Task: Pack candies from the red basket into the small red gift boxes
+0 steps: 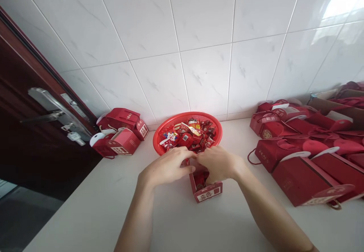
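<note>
A small red gift box [209, 194] with a printed white panel stands open at the top in front of me, and red-wrapped sweets [200, 182] lie inside it. My left hand [170, 165] is at the box's far left edge, thumb and fingers closed about the rim. Over the far right side my right hand [217, 163] is bent down, its fingers curled on the box and partly hidden. Just behind both hands sits a red plastic basket [156, 136] holding many small wrapped sweets [186, 138].
Several red gift boxes [125, 140] stand at left near a dark door [34, 130] with a metal handle [54, 116]. To the right, many more red boxes [301, 176] crowd the white tabletop [119, 202]. A tiled wall [204, 74] rises behind.
</note>
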### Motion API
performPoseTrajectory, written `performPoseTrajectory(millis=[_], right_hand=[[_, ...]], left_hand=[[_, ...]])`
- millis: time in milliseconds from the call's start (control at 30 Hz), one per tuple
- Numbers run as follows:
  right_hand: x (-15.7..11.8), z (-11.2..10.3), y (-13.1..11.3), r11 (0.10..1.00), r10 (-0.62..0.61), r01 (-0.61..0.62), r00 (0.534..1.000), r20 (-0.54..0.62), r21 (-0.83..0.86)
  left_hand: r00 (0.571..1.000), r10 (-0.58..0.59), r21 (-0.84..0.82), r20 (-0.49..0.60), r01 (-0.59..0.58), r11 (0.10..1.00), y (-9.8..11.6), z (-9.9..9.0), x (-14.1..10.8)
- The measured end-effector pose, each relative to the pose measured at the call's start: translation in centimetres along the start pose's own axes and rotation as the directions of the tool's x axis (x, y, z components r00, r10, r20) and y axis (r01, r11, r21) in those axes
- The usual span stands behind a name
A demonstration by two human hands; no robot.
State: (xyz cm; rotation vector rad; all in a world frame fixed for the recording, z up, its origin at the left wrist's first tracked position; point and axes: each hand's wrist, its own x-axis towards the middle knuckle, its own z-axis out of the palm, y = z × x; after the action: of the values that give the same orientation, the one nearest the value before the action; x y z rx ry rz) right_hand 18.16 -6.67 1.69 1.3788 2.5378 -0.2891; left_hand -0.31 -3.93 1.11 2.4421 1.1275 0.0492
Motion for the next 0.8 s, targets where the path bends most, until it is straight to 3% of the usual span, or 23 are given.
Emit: performPoseTrajectory(millis=[200, 400, 533, 800], right_hand=[[-0.6, 0.3, 0.4, 0.998, -0.047, 0.049, 0.998, -0.052, 0.031], [-2.2, 0.4, 1.4, 0.978, -0.085, 0.102, 0.992, -0.096, 0.182], [-2.9, 1.5, 1.5, 0.945, -0.097, 0.145, 0.98, -0.173, 0.292], [-3.1, 5.3, 1.9, 0.871, -0.073, 0.283, 0.882, -0.465, 0.401]], left_hand=[[1.0, -0.007, 0.021, -0.002, 0.007, 1.0, 0.4, 0.4, 0.2], [1.0, -0.02, 0.047, 0.009, 0.02, 0.999, 1.0, 0.6, 0.3], [0.999, -0.035, 0.061, 0.002, 0.034, 0.998, 1.2, 0.7, 0.3], [0.996, -0.088, 0.102, -0.018, 0.09, 0.991, 2.3, 0.9, 0.3]])
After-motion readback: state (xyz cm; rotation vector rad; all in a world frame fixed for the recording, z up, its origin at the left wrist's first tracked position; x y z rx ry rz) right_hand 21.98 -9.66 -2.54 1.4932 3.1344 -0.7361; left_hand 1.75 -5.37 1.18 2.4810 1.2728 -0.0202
